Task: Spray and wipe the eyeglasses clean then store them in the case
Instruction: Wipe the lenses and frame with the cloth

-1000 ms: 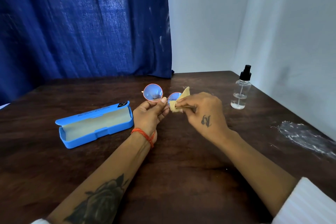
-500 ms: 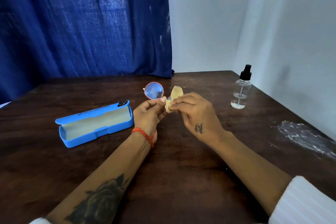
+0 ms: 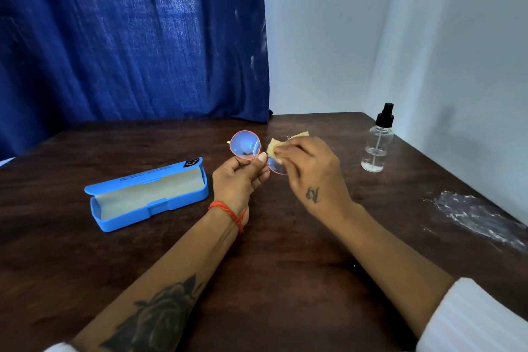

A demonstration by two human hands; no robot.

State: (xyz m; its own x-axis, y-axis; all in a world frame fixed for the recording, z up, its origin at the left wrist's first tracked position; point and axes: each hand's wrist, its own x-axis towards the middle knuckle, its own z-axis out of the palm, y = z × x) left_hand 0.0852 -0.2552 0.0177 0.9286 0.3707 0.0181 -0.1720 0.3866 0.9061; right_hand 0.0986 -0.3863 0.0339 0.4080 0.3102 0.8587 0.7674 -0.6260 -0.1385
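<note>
Above the bench's middle, the left hand [image 3: 240, 177] pinches the eyeglasses [image 3: 251, 151] at the bridge, steadying them so the right hand [image 3: 311, 174], gripping a yellow cloth [image 3: 278, 146], can rub the right lens. The case [image 3: 148, 194] lies open at left, ready.

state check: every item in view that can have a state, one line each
eyeglasses: held above the table, unfolded state unclear
glasses case: open, empty, on table
spray bottle: upright, capped, little liquid
cloth: pressed on one lens
left hand: pinching the frame
right hand: gripping the cloth
</note>
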